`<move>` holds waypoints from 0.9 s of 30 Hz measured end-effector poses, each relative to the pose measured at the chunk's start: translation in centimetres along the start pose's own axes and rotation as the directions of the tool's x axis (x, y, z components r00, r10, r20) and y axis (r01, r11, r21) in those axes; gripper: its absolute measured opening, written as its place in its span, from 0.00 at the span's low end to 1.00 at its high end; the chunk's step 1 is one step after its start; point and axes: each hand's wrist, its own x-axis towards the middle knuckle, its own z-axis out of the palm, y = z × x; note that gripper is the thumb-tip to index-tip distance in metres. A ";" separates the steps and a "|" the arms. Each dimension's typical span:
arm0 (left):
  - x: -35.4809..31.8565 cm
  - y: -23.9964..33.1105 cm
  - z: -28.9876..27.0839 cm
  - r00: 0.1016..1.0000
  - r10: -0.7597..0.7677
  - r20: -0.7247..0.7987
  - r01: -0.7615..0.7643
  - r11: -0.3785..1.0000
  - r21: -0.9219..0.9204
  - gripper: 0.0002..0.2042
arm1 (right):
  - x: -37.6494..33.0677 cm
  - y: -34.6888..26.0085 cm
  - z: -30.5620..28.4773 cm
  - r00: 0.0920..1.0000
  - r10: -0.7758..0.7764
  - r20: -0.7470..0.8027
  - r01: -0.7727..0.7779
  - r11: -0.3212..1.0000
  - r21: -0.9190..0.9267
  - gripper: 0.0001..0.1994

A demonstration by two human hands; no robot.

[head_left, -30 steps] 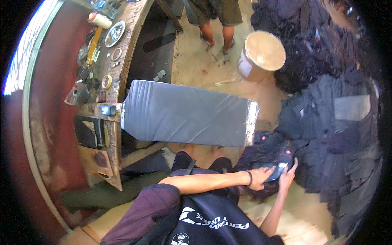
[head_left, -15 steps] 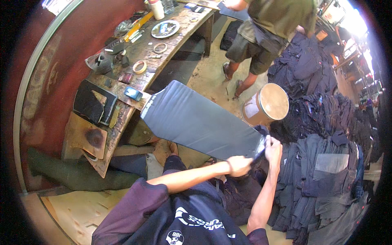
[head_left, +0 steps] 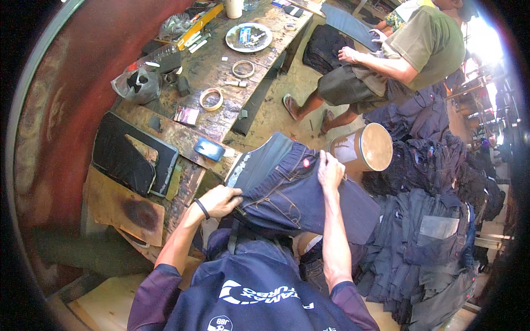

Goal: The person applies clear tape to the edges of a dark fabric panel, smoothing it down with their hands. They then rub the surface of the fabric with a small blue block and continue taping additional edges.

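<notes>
A pair of dark blue jeans is pulled over a long grey board, whose far left end sticks out past the waistband. At the waistband's near edge my left hand is closed on the cloth. My right hand grips the jeans at their upper edge, to the right of a small red patch. Orange stitching and a pocket show on the side facing up. The legs lie along the board toward the right, and the cloth covers that end of it.
A worn wooden workbench at left carries tape rolls, a phone and a plate. A round drum stands beyond the jeans. Piled dark garments fill the right. A co-worker stands at the far side.
The jeans, bunched at the board's right end before, now cover most of it. My left hand has moved left with the waistband. The co-worker has turned, with both hands showing.
</notes>
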 end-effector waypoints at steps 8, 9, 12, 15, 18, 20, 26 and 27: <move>9.1 1.0 0.8 0.999 -0.006 -0.043 -0.022 0.775 -0.631 0.14 | -7.4 5.0 -5.5 0.894 -0.137 -0.427 0.104 0.990 -0.100 0.26; 11.4 1.6 1.3 0.985 -0.170 0.038 0.150 0.717 -0.681 0.13 | -9.5 6.9 -6.4 0.891 -0.007 -0.455 -0.040 0.995 -0.093 0.28; 14.5 2.4 2.0 0.950 -0.212 0.229 0.279 0.248 -0.928 0.14 | -15.4 11.5 -6.2 0.872 0.204 -0.446 -0.329 0.917 -0.226 0.32; 16.5 2.5 1.6 0.847 -0.073 0.526 0.528 0.213 -0.822 0.06 | -19.6 14.9 -3.6 0.858 0.282 -0.429 -0.386 0.905 -0.179 0.33; 20.3 4.0 2.4 0.882 0.113 0.458 0.353 0.487 -0.799 0.07 | -24.5 15.6 -0.8 0.655 0.553 -0.515 -0.494 0.829 0.261 0.29; 21.8 4.8 4.2 0.880 0.127 0.457 0.297 0.603 -0.740 0.07 | -28.4 14.0 1.0 0.621 0.738 -0.264 -0.634 0.671 0.384 0.27; 21.3 3.2 6.5 0.922 0.042 0.385 0.216 0.769 -0.602 0.06 | -31.2 3.6 9.2 0.908 0.405 0.105 -0.413 0.825 0.387 0.27; 21.2 2.7 6.1 0.925 0.034 0.380 0.210 0.787 -0.580 0.06 | -30.4 2.4 9.3 0.911 0.367 0.190 -0.413 0.802 0.432 0.26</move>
